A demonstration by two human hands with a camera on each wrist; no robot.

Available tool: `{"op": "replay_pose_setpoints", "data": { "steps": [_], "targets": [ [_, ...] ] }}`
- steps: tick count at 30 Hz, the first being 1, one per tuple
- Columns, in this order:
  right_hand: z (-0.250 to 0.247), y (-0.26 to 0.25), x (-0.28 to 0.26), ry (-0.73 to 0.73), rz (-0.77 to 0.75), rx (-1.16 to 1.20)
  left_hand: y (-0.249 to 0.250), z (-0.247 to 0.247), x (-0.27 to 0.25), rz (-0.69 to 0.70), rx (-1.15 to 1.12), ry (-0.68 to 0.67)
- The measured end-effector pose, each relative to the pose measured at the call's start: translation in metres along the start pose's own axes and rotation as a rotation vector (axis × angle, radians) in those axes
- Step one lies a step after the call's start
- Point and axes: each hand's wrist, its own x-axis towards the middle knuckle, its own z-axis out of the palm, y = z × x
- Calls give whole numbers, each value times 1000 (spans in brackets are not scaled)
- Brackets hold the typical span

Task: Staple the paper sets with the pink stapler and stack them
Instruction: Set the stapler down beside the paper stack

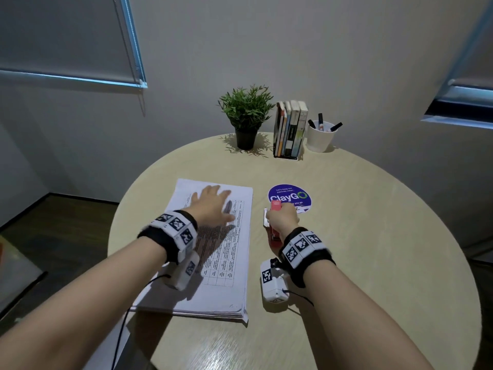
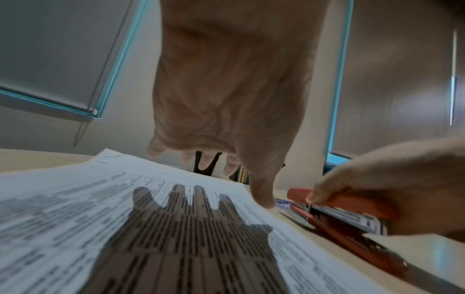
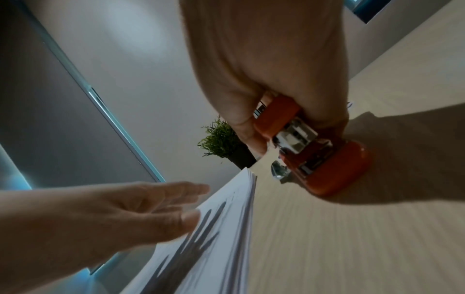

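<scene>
Right hand clasping stapler; left hand flat, seemingly just above papers.

Stapler gripped by R hand, right of papers; L hand spread flat over papers.

Round table with paper stack, stapler, plant, books, cup

Legible: "ClayGO" in white and green on round purple sticker, far right of paper stack; printed table text there unreadable.
</scene>
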Motion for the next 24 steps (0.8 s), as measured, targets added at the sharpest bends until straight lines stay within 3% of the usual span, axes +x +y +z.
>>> {"op": "replay_pose_setpoints", "data": {
  "steps": [5,11,17,24],
  "targets": [
    [-5,-22,-27,37,57,-99,11,13,5,26,21,-197],
    [-12,-19,-25,2,79,-36,12,10,6,32,49,-218],
    [-80,19,-14,125,92,-125,12,11,3,24,73,-246],
    [-123,40,-17,-102,87,-501,15,7,4,29,103,-254]
  ]
}}
